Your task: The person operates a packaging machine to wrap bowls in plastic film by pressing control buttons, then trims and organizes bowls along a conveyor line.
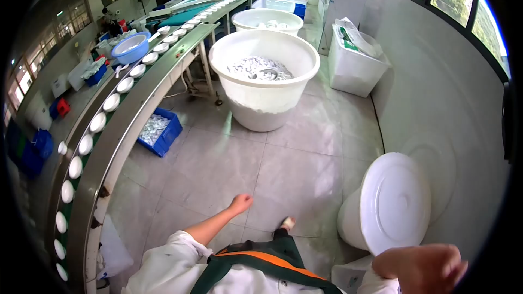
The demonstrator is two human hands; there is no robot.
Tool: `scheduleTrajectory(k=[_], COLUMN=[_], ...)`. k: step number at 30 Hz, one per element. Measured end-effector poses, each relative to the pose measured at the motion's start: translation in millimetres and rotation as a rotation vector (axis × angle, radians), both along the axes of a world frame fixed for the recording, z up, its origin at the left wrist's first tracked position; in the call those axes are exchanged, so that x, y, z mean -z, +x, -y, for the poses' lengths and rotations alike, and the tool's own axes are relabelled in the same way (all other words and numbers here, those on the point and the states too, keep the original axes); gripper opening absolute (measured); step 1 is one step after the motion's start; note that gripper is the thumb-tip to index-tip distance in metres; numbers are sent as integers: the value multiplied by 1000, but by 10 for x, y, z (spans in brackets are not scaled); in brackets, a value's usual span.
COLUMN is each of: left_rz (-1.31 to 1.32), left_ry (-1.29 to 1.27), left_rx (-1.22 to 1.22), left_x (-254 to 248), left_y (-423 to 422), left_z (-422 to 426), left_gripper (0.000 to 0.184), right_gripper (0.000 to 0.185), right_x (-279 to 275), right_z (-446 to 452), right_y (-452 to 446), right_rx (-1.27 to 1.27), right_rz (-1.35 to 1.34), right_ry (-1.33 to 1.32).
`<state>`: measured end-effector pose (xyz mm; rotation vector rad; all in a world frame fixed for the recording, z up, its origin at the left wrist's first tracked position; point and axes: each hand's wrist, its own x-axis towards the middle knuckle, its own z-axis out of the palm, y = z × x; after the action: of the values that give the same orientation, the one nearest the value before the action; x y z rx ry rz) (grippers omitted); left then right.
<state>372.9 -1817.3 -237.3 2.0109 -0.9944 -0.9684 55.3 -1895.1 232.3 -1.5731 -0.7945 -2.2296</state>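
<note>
My left hand (pixel 240 203) hangs in front of my body over the tiled floor, its fingers curled into a loose fist with nothing showing in them. My right hand (pixel 427 268) is raised at the lower right, bent at the wrist and blurred, so how its fingers are held is unclear. The white lidded bin (pixel 395 204) beside the wall is nearest to it. Ahead stands a large white tub (pixel 261 100), partly filled with small white packets and a metal-looking bowl (pixel 266 74).
On the left a curved conveyor (pixel 117 133) carries a line of white bowls (pixel 98 122). A blue crate (pixel 163 133) of packets sits beneath it. Another white tub (pixel 267 19) stands farther back. A white box (pixel 357 62) is by the right wall. People work at the far end.
</note>
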Motion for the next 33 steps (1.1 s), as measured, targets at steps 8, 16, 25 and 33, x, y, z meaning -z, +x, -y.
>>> scheduleTrajectory(k=[8, 16, 25, 33], left_rz=[634, 1066, 938, 651], left_ry=[-1490, -1986, -2102, -2270], left_rx=[135, 473, 574, 606], left_x=[-4638, -5523, -5258, -5149], left_y=[-321, -565, -144, 132], left_z=[1827, 2992, 5016, 7163], left_gripper=[55, 49, 43, 37], right_gripper=[54, 47, 40, 33], right_x=[-91, -695, -631, -621], right_z=[2071, 3475, 4932, 6420], right_y=[-41, -53, 229, 435], right_rx=[799, 707, 851, 1055], right_rz=[-451, -508, -503, -580], right_ry=[297, -416, -578, -503])
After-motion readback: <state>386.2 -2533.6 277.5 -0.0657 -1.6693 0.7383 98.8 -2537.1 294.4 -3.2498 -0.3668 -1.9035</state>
